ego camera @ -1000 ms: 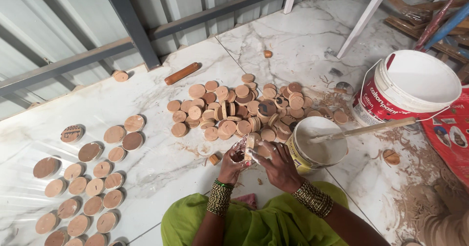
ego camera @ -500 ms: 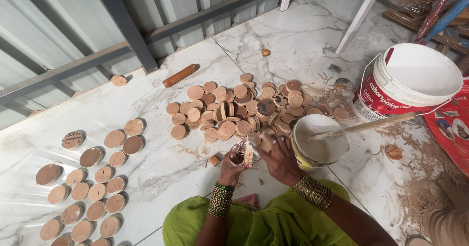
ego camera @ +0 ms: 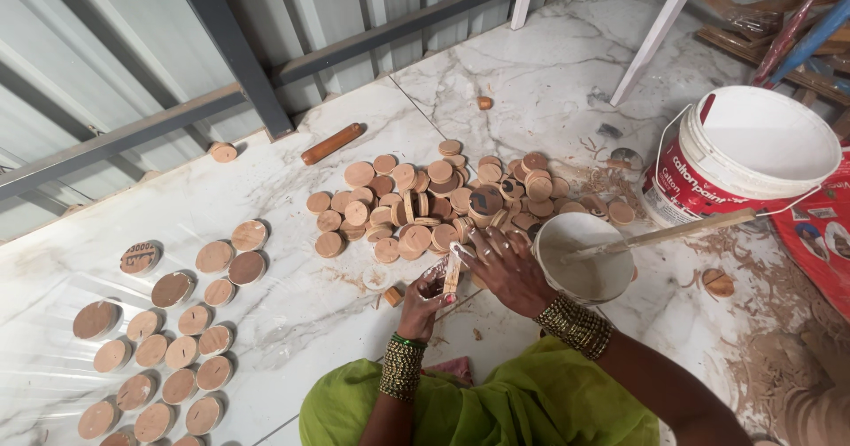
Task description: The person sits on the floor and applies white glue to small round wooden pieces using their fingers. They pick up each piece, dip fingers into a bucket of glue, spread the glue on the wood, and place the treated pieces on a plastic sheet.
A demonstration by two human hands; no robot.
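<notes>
On the marble floor (ego camera: 292, 322), at about nine o'clock from the hands, finished wooden discs (ego camera: 168, 357) lie in rows. Left hand (ego camera: 423, 303) closes around one small disc (ego camera: 436, 280); right hand (ego camera: 506, 267) pinches a flat stick (ego camera: 452, 272) touching it from one o'clock. Loose disc pile (ego camera: 425, 203) sits at twelve. White bowl (ego camera: 586, 256) lies at three o'clock, with a white bucket (ego camera: 753, 158) bearing a red label band beyond.

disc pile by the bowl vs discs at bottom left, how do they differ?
The disc pile is heaped, overlapping, some discs on edge; the laid-out discs lie flat, spaced apart in loose rows. The pile sits beside the right hand; the laid-out discs sit away from both hands. Both are round, tan wooden pieces on the marble floor.
</notes>
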